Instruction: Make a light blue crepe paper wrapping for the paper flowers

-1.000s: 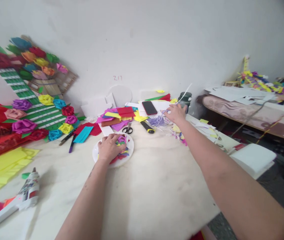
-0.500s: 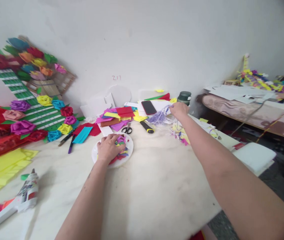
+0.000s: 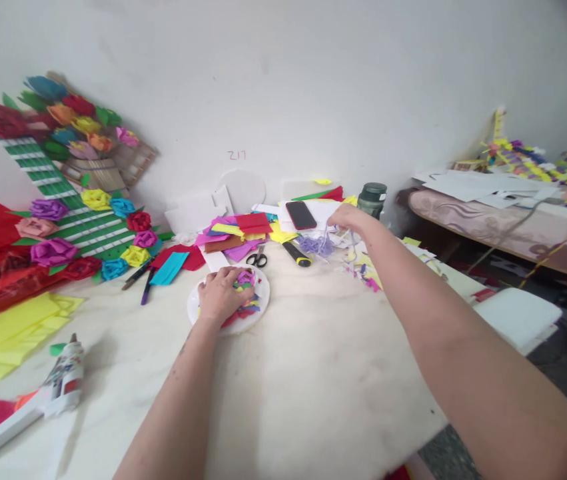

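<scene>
My left hand (image 3: 223,292) rests with fingers spread over a white paper plate (image 3: 193,303). Under and beside those fingers lie colourful paper scraps (image 3: 249,309), some hidden by the hand. Across the table, my right hand (image 3: 347,216) reaches toward the wall with its fingers pinched on thin purple yarn-like strands. Just below it sits the tangled purple clump (image 3: 316,246). A black phone (image 3: 301,215) on white paper is to the left of this hand, and a dark green jar (image 3: 373,198) stands behind it.
Scissors (image 3: 256,259) and a black-yellow cutter (image 3: 297,254) lie beyond the plate, near stacked coloured paper (image 3: 243,230). Paper scraps (image 3: 367,273) lie under my right forearm. At left are a glue gun (image 3: 60,387), yellow paper (image 3: 18,330) and a green striped piece with paper flowers (image 3: 53,252).
My right hand has moved slightly left and lower, toward the purple clump, which looks less stretched. The left hand stays on the plate. The whole view has shifted a little.
</scene>
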Demonstrator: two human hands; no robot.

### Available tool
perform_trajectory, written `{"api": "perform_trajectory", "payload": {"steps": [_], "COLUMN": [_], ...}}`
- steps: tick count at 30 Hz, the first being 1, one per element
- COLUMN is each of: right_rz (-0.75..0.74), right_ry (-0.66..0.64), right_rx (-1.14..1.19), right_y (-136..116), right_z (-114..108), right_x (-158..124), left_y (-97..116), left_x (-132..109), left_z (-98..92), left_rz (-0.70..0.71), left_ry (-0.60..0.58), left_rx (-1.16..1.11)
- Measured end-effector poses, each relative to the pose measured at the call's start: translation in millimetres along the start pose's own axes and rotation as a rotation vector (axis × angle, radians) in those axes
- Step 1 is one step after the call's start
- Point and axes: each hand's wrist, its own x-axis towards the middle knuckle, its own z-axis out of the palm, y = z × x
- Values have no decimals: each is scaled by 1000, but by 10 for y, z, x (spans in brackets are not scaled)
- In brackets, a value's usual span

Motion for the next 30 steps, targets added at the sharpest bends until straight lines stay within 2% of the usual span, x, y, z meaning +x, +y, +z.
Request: {"api": "perform_trajectory", "payload": {"steps": [2, 5, 7, 9, 12, 15, 19, 22, 26, 30], "right_rz": [25, -46, -152, -218, -230, -286, -372, -439, -494, -443], "right_ry": [-21, 74, 28, -47, -99, -238, -208, -220, -232, -367], "right_rx": [256, 469, 405, 193, -66, -63, -29, 9, 89, 320], "right_y": [-77, -178, -211, -202, -121, -19, 18, -27, -63, -18], "right_z": [53, 182, 299, 437, 674, 910, 1122, 1181, 1149, 1037], "right_x": [5, -3, -16, -45, -130, -245, -345, -358, -347, -321], "left_y": [6, 20, 24, 19, -1, -17, -11, 4, 20, 19], "left_x": [-3, -8, -9, -8, -2, 4, 2, -8, -23, -18], "left_z": [-11, -37, -45, -37, -9, 11, 5, -17, -47, -46], "left_rz": [-4, -19, -22, -18, -7, 0, -1, -9, -14, -10], "left_ry": [-4, -21, -26, -21, -5, 6, 5, -1, -11, -8], "left_rx": [2, -2, -5, -8, -12, -16, -20, -17, -18, -20]}}
